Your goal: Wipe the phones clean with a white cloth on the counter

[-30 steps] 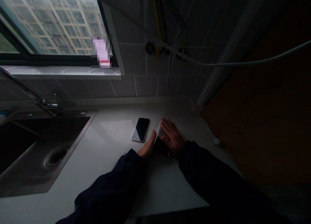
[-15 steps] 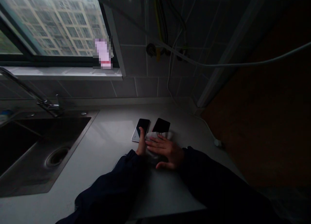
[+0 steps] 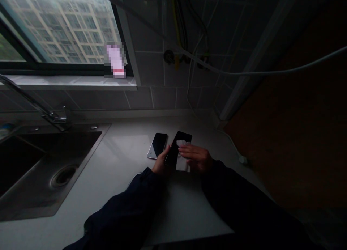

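Two dark-screened phones are on the white countertop (image 3: 127, 159). One phone (image 3: 157, 145) lies flat to the left, untouched. My left hand (image 3: 161, 164) grips the lower left edge of the second phone (image 3: 181, 138), which is tilted up. My right hand (image 3: 195, 157) has its fingers closed on a small white cloth (image 3: 182, 162) pressed against that phone's screen. Both my arms are in dark sleeves.
A steel sink (image 3: 46, 163) with a faucet (image 3: 51, 116) lies at the left. A window (image 3: 59, 29) sits above the sill. White cables (image 3: 189, 83) hang down the tiled wall, one ending in a plug (image 3: 242, 159) on the counter. A dark brown panel fills the right.
The right hand had lain flat on the cloth on the counter; now it presses the cloth to the second phone, which the left hand has lifted and tilted.
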Motion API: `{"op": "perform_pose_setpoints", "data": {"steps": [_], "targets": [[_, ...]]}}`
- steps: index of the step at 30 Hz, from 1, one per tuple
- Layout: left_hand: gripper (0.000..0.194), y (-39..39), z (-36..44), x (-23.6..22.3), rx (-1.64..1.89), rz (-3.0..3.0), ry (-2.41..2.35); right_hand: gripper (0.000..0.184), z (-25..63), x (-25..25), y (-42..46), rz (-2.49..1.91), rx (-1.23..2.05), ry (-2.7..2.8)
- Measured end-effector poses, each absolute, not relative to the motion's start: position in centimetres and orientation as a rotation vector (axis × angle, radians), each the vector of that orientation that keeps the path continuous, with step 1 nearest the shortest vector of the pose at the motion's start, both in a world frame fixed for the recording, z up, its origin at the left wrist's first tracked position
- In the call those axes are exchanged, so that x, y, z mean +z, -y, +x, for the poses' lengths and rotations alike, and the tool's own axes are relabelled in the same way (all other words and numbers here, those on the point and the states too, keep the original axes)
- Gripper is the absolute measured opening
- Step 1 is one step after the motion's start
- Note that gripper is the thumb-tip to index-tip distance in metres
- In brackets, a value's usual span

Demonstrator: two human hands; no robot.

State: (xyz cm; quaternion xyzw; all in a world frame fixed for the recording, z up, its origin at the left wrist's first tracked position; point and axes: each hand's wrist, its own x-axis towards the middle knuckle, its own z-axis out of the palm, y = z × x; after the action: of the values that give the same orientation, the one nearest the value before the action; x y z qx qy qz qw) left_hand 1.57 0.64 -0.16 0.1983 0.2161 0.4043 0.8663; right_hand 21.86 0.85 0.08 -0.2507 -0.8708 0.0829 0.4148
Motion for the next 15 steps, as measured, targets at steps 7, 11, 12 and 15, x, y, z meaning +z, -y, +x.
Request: {"op": "perform_pose_setpoints", "data": {"steps": [7, 11, 12, 15], "targets": [[0.07, 0.2, 2.0, 0.0, 0.7, 0.461, -0.526, 0.07, 22.3, -0.8, -2.6, -0.919, 0.082, 2.267], [0.066, 0.5, 2.3, 0.3, 0.644, 0.567, -0.511, 0.086, 21.9, -1.7, -2.7, -0.906, 0.067, 2.346], [0.065, 0.5, 2.4, 0.3, 0.649, 0.569, -0.522, 0.089, 21.7, -1.9, -2.6, -0.888, 0.084, 2.359], [0.063, 0.3, 2.7, 0.3, 0.774, 0.547, -0.576, 0.091, 21.0, -2.1, -2.0, -0.844, 0.178, 2.377]]}}
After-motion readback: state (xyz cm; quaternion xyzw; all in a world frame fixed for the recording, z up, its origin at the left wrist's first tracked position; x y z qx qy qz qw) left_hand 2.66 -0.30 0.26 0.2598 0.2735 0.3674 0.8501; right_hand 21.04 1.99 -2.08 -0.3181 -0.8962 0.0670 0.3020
